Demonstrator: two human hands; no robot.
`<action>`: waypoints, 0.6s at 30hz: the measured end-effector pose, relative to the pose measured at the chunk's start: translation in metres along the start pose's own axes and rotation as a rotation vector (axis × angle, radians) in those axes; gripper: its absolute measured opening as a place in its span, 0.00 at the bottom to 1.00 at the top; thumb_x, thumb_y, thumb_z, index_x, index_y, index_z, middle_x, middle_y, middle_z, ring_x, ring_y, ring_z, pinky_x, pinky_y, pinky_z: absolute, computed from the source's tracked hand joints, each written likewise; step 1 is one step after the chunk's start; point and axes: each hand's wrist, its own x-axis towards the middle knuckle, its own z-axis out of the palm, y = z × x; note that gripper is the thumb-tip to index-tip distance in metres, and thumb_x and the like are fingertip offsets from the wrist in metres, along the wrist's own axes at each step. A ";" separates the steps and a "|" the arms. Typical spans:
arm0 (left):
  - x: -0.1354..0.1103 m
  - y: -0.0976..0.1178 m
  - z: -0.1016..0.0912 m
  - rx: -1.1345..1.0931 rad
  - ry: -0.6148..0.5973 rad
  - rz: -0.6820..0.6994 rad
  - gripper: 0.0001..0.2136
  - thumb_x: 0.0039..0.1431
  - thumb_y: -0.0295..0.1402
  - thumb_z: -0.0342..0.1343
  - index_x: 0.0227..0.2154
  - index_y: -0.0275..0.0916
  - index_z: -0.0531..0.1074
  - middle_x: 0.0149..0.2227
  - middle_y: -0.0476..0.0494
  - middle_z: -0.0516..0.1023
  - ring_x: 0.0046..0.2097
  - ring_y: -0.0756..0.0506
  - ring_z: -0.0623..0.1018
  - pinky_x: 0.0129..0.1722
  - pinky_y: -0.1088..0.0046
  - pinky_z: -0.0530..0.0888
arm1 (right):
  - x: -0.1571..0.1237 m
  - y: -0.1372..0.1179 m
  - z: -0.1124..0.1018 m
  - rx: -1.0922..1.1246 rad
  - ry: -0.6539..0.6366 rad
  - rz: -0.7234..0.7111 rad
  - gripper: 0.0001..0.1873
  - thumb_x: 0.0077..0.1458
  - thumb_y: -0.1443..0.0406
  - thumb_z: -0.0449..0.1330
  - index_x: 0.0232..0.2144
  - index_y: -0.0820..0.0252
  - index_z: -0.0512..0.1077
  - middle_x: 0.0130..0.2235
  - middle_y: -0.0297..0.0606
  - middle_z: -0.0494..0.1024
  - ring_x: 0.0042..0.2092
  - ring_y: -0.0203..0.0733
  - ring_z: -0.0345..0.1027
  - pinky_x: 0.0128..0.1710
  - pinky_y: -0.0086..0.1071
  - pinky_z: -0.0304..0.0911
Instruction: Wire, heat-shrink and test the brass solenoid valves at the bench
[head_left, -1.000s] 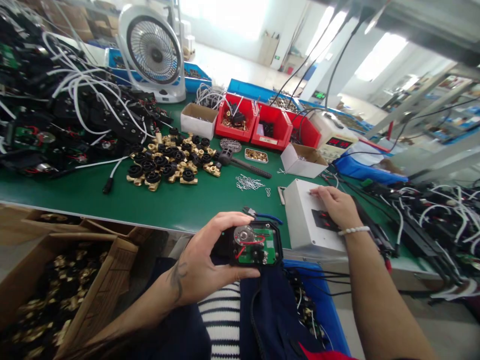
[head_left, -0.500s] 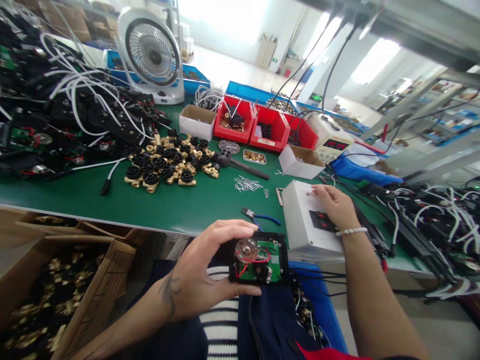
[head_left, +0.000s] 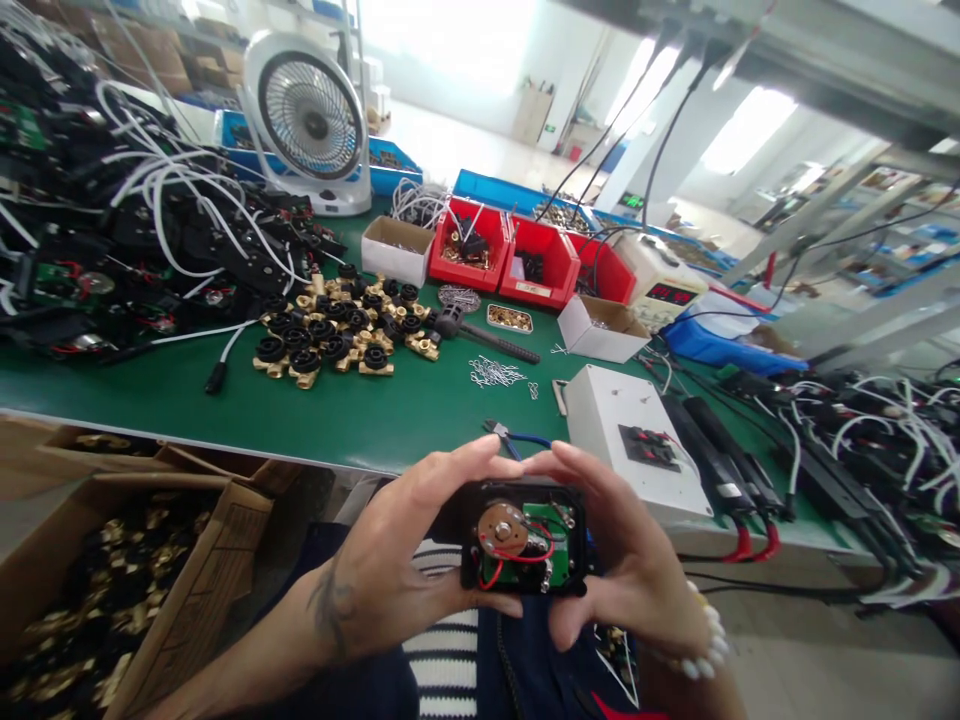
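Housing (head_left: 529,540) held off the table's (head_left: 420,420) near edge, open face toward the camera, presumably so board (head_left: 559,573) and wires (head_left: 540,554) show. Left hand (head_left: 397,550): grip clamped on its left end. Right hand (head_left: 637,560): grip seems closed on the right end. Pliers (head_left: 498,430) just beyond, partly hidden by both hands. Switch box (head_left: 596,430) right, fittings (head_left: 337,335) far left, pins (head_left: 495,372) between.

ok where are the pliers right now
In the head view, the pliers lie on the green table near its front edge, just beyond the left hand and right hand, which partly hide them, left of the switch box.
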 end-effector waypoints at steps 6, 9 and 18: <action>0.000 0.001 -0.006 0.067 -0.010 0.083 0.43 0.55 0.40 0.65 0.68 0.50 0.46 0.59 0.44 0.74 0.58 0.46 0.74 0.61 0.71 0.69 | 0.002 -0.001 0.017 0.053 0.054 0.015 0.39 0.47 0.53 0.71 0.60 0.38 0.63 0.53 0.34 0.74 0.54 0.44 0.70 0.57 0.37 0.67; -0.001 0.002 -0.007 0.076 -0.021 0.101 0.43 0.56 0.36 0.65 0.68 0.49 0.44 0.60 0.42 0.73 0.59 0.45 0.73 0.61 0.68 0.69 | 0.003 -0.005 0.017 0.068 0.056 -0.016 0.37 0.49 0.55 0.71 0.60 0.39 0.64 0.53 0.33 0.75 0.54 0.42 0.70 0.56 0.34 0.67; 0.002 0.004 -0.012 0.109 -0.009 0.137 0.36 0.50 0.42 0.68 0.60 0.44 0.61 0.57 0.38 0.75 0.58 0.43 0.74 0.62 0.67 0.68 | 0.001 -0.011 0.020 0.004 0.094 -0.020 0.34 0.50 0.51 0.68 0.58 0.42 0.66 0.50 0.38 0.77 0.51 0.47 0.73 0.53 0.38 0.71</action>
